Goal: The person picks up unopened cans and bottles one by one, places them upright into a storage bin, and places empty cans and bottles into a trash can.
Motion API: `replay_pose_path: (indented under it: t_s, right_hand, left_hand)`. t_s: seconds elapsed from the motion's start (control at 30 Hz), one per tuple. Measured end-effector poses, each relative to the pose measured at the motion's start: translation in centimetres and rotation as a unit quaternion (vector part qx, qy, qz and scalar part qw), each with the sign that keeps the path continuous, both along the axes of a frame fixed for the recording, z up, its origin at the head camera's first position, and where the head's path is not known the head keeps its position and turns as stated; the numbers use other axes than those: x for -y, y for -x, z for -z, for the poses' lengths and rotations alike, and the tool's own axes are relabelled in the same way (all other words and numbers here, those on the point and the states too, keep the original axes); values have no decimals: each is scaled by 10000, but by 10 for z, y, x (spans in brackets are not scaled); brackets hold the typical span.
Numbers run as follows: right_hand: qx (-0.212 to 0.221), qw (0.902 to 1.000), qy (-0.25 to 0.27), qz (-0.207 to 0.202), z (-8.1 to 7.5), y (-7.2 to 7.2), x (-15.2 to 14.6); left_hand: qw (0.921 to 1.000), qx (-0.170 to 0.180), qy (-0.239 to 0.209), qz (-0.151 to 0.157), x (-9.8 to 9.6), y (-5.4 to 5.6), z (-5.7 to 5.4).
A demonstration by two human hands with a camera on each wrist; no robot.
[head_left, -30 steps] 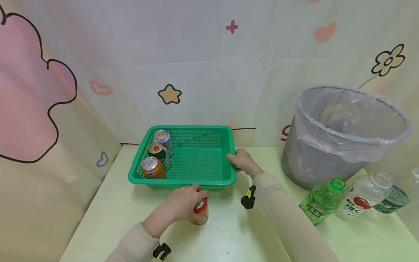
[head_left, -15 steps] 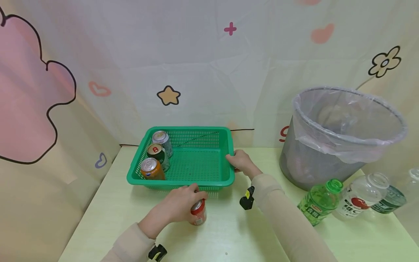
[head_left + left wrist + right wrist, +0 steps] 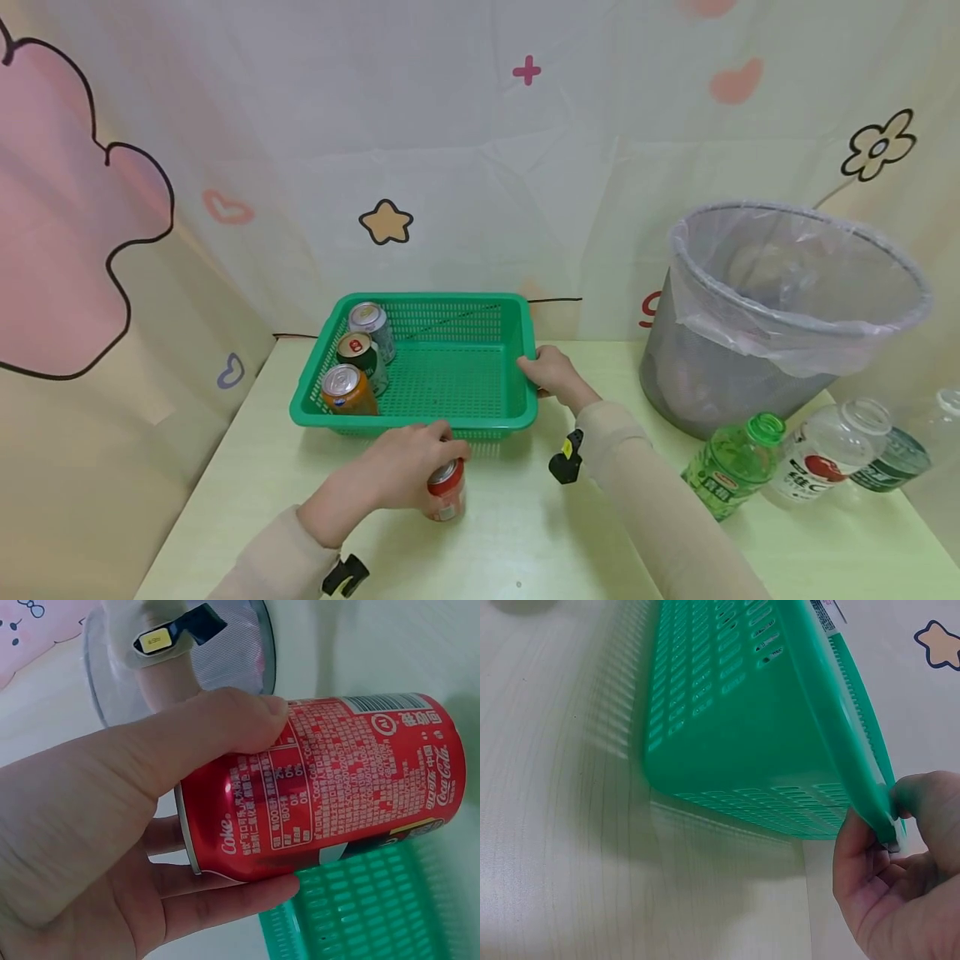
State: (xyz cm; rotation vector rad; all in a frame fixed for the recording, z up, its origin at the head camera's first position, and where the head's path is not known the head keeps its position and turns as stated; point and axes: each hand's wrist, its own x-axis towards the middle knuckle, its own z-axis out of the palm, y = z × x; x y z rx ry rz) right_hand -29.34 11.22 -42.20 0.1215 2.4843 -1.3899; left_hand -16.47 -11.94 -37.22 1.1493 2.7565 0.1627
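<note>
In front of the green basket (image 3: 450, 423), my left hand (image 3: 397, 467) grips a red Coke can (image 3: 447, 496) from above. The left wrist view shows the thumb on one side of the can (image 3: 337, 772) and the fingers on the other, near one end. My right hand (image 3: 555, 371) pinches the basket's right rim; in the right wrist view the thumb and a curled finger of that hand (image 3: 907, 877) close over the rim. Inside the basket, along its left side, stand an orange can (image 3: 350, 392), a dark green can (image 3: 363, 358) and a pale silver can (image 3: 372, 325).
A grey mesh bin (image 3: 675, 375) with a clear plastic liner stands at the right. In front of it are a green bottle (image 3: 731, 467), a clear bottle with a red-marked label (image 3: 825, 458) and another clear bottle (image 3: 892, 458). A patterned curtain (image 3: 465, 167) hangs behind the table.
My left hand and the Coke can have shifted slightly left and toward me. My right hand keeps its hold on the basket rim.
</note>
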Motion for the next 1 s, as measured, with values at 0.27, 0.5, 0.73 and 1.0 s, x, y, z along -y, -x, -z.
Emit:
replay_pose_path:
  t_s: [0.27,0.5,0.73,1.0]
  right_hand:
    - [-10,10000,-26,-33,1,-1,0]
    - [-60,10000,-36,-63,-1,0,-1]
    - [-54,10000,-21,-64,0,1,-1]
    - [-13,10000,1,-82,2,1,-1]
  left_hand:
    - [9999,-120,-21,32,5,-5,-21]
    - [9989,-473,-38,70,12,-3,-36]
    - [9978,-651,-87,106,17,1,-48]
    - [9988,-330,-244,-257,23,9,-63]
